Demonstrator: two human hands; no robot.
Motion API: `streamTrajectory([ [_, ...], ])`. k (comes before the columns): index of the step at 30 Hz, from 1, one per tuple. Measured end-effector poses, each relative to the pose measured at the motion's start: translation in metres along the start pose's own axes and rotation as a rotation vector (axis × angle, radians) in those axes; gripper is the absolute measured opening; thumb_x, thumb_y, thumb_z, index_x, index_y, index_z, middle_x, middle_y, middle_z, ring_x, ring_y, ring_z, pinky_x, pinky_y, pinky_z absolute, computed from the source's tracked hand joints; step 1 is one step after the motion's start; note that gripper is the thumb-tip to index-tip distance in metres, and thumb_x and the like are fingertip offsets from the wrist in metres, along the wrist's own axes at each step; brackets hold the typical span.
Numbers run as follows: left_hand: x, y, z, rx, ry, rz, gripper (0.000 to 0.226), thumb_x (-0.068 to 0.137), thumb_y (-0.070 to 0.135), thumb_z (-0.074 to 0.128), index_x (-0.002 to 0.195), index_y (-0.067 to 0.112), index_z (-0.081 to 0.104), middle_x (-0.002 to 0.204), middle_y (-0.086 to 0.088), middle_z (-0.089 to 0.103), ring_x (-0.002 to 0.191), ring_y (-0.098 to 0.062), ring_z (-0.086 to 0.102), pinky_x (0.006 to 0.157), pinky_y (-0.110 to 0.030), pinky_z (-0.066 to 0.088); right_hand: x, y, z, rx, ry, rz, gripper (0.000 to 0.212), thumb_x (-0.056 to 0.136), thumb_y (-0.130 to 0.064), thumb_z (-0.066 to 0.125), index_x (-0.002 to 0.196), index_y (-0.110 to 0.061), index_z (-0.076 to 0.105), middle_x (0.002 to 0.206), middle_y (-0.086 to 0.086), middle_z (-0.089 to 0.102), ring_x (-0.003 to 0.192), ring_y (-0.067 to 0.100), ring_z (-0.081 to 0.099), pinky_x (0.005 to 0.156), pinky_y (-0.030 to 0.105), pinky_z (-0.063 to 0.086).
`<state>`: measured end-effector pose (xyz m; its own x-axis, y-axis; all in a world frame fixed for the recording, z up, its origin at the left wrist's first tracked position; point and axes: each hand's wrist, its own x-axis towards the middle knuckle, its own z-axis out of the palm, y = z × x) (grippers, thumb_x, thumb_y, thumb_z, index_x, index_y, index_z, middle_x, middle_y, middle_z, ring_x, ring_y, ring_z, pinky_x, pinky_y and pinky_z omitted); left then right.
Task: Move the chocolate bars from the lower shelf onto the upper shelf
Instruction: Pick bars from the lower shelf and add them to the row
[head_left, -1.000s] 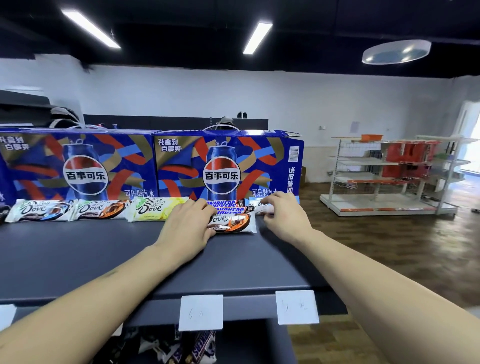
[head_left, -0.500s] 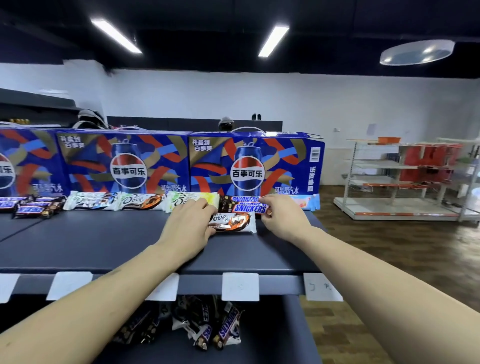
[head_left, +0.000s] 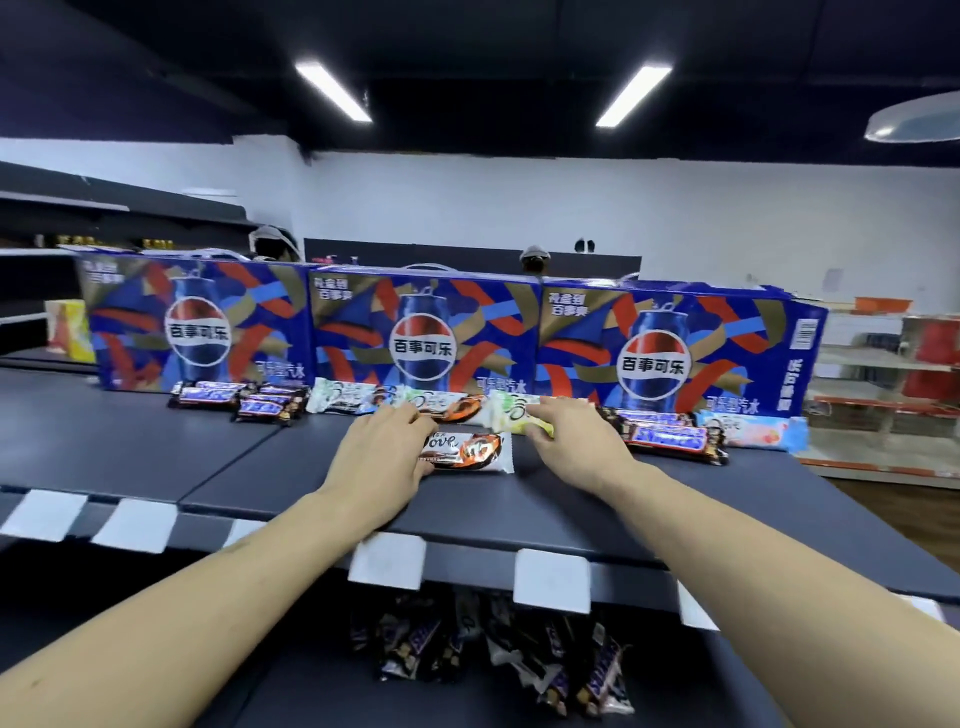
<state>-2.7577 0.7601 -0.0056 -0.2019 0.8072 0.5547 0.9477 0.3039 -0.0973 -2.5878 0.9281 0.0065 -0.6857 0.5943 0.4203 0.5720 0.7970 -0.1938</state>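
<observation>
On the far left of the upper shelf, a dark grey board with white price tags clipped along its front edge, lie two small clusters of brown and blue Snickers bars, flat and close to the first of three blue Pepsi cartons that stand in a row along the back. Just right of them a white Dove bar lies flat against the cartons, and beside it a Dove bar with an orange swirl, partly hidden by fingers.

The left hand rests palm down on the shelf, its fingers loosely curled over the left end of a brown and orange Dove bar that lies flat in front of the row, white crimped end pointing right; the grip looks light, fingertips on the wrapper, thumb at its near edge. The right hand reaches in beside it, fingers bent over a pale green and white Dove bar in the back row, thumb pinching its yellowish end.

Right of that hand two more Snickers bars lie stacked, slightly angled, and beyond them a pink and light blue Dove bar sits at the shelf's right end, touching the last carton.

Below, on the lower shelf, a loose heap of chocolate bars in dark and white wrappers lies jumbled, blurred but with Snickers lettering on some
</observation>
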Motion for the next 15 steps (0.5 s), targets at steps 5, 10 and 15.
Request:
streamTrajectory([
  [5,-0.008,-0.064,0.002,0.019,-0.005,-0.027,0.04,0.089,0.038,0.061,0.125,0.023,0.053,0.114,0.003,0.053,0.111,-0.021,0.049,0.09,-0.032,0.041,0.019,-0.057,0.034,-0.145,-0.126,-0.051,0.053,0.103,-0.047,0.025,0.152,-0.026,0.028,0.163,0.004,0.014,0.15,0.029,0.007,0.12,0.047,0.01],
  [10,-0.01,-0.109,0.012,-0.013,-0.013,-0.022,0.041,0.087,0.038,0.064,0.124,0.024,0.055,0.116,0.004,0.054,0.112,-0.02,0.049,0.092,-0.033,0.042,0.032,-0.096,0.053,-0.122,-0.123,-0.031,0.055,0.102,-0.048,0.027,0.152,-0.025,0.027,0.163,0.004,0.013,0.15,0.027,0.004,0.12,0.048,0.009],
  [15,-0.004,-0.135,0.022,-0.034,-0.017,-0.022,0.042,0.089,0.039,0.062,0.128,0.025,0.053,0.119,0.004,0.054,0.111,-0.02,0.049,0.089,-0.031,0.041,0.045,-0.115,0.07,-0.126,-0.095,-0.025,0.051,0.101,-0.047,0.034,0.146,-0.024,0.037,0.159,0.003,0.025,0.146,0.028,0.015,0.118,0.049,0.017],
])
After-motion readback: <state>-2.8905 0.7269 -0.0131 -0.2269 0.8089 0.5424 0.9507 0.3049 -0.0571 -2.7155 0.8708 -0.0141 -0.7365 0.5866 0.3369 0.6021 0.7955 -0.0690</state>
